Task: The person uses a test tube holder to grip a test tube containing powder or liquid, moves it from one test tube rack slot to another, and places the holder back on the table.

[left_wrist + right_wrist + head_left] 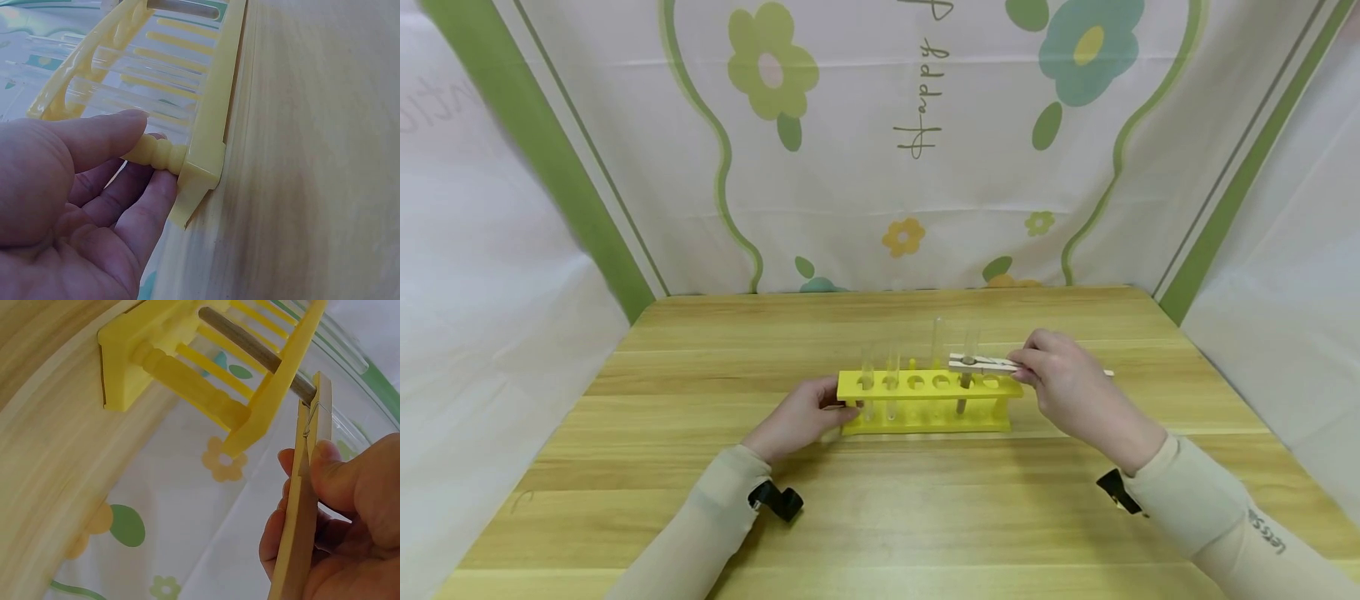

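By the left hand [797,418], the end post [164,155] of the yellow rack [928,396] is pinched; by the right hand [1063,383], a wooden clamp [992,365] is gripped, and in its jaws a dark-filled tube [961,407] is caught, passed through the rack's right half! Two clear tubes [892,360] are slotted at the left. The rack is set on the wooden table [925,517].

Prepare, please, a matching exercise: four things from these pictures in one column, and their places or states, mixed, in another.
1. left hand
2. right hand
3. rack
4. dark tube

A. yellow, stands on the table
B. gripped by wood, partly inside the rack
C. pinches an end post
D. holds the wooden clamp

Pairs: 1-C, 2-D, 3-A, 4-B.
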The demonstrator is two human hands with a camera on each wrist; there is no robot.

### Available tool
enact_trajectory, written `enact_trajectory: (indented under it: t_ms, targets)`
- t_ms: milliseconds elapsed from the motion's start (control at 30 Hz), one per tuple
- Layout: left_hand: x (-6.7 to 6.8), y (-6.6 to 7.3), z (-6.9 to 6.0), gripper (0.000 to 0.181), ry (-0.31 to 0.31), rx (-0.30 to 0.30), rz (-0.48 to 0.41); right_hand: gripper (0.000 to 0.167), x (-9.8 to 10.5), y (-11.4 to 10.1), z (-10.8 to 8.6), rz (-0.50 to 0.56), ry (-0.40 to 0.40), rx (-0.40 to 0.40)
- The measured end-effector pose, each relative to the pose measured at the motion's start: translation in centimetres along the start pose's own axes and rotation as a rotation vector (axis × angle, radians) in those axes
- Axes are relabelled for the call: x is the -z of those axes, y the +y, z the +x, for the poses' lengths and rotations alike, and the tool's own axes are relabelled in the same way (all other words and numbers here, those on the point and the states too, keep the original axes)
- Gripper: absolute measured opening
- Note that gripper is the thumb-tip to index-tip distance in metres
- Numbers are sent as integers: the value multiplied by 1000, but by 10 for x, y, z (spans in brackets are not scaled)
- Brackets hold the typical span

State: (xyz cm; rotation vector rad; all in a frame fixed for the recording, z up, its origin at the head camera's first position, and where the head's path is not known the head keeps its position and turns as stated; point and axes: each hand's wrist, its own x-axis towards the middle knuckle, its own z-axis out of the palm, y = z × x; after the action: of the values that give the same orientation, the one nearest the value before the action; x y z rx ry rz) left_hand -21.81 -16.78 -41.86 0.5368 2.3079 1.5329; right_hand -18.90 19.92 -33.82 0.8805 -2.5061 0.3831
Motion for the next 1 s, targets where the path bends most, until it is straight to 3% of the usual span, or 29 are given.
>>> enact_trajectory:
  t_ms: [433, 1000]
  targets:
    - [-1, 0, 0, 31, 3, 4, 0, 12, -3, -2, -3, 1, -52, -44]
    - [0, 1, 0, 31, 5, 13, -1, 12, -6, -1, -4, 7, -41, -44]
